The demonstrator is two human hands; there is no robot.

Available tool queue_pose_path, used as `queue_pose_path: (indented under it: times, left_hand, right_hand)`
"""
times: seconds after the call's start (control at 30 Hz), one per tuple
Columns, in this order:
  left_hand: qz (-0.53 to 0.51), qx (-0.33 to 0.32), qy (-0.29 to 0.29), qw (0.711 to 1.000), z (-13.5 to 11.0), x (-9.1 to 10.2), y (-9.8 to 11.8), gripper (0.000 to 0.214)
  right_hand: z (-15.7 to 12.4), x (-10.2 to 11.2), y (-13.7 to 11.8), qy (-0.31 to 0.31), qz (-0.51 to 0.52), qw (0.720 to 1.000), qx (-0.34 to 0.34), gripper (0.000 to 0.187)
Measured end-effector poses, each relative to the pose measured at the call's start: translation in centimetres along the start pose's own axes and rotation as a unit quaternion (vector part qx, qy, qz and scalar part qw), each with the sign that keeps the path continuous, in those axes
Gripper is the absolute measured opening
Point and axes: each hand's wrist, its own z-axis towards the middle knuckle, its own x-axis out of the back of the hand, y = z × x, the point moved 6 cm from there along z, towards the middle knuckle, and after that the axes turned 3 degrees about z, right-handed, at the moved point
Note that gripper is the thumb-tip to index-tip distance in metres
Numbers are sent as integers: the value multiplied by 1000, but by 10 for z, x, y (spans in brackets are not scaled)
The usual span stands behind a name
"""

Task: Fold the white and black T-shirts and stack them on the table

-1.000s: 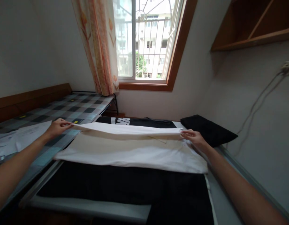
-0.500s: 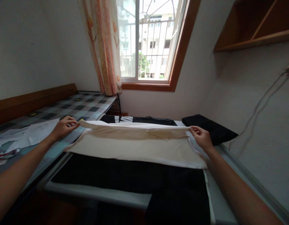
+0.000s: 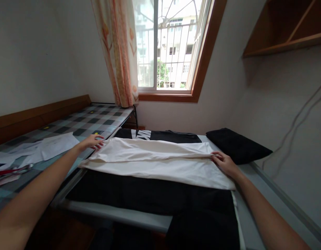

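A white cloth [image 3: 155,168], perhaps a garment, lies across a black garment [image 3: 139,194], with a fold line running along its length. My left hand [image 3: 92,141] is at the cloth's far left corner, fingers apart and held over or lightly touching the edge. At the right end, my right hand [image 3: 225,165] has thumb and fingers closed on the fold's edge. Beyond the cloth lies a black piece of clothing [image 3: 173,136] with white print.
A grey table [image 3: 250,184] bears the clothing, and a folded black item [image 3: 237,144] sits at its back right. On the left is a checked mattress [image 3: 98,114] with papers [image 3: 56,147] and a red-handled tool [image 3: 9,172]. A wooden shelf [image 3: 288,43] juts out upper right.
The raised far edge of the white cloth has come down toward me and now lies folded over. My left hand's fingers have spread from their pinch; my right hand has lowered.
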Motion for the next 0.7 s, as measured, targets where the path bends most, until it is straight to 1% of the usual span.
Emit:
queue_pose_path:
  times: [0.07, 0.13, 0.23, 0.3, 0.37, 0.4, 0.47, 0.5, 0.57, 0.63, 0.7]
  left_hand:
    - [9, 20, 17, 1000, 9, -8, 8, 62]
    - [33, 24, 54, 998, 18, -13, 16, 58]
    - [117, 7, 105, 988, 31, -20, 25, 51]
    - [176, -2, 123, 977, 37, -25, 28, 45]
    - [174, -7, 130, 976, 41, -28, 28, 39]
    - [140, -4, 131, 982, 42, -28, 27, 36]
    - [9, 12, 144, 989, 43, -23, 23, 30]
    - [-62, 23, 158, 985, 42, -18, 20, 29]
    - [-172, 38, 191, 966, 40, -5, 13, 29]
    - [-222, 50, 201, 953, 38, 5, 7, 28]
    - [-246, 62, 188, 949, 38, 10, 0, 25]
  right_hand:
    - [-1, 1, -1, 4, -21, 1000, 11, 49]
    - [-2, 1, -1, 3, -36, 999, 19, 48]
    - [-2, 0, 0, -1, -43, 999, 24, 48]
    - [-1, 0, 1, 0, -50, 998, 30, 47]
    - [0, 0, 2, 1, -63, 997, 36, 47]
    - [0, 0, 3, 1, -71, 997, 40, 46]
    - [1, 1, 5, -1, -83, 995, 46, 45]
    - [2, 1, 5, -2, -88, 995, 49, 44]
    - [2, 1, 6, -1, -92, 994, 54, 43]
    - [3, 0, 7, -1, -93, 994, 56, 42]
    - [3, 0, 7, 0, -94, 994, 59, 41]
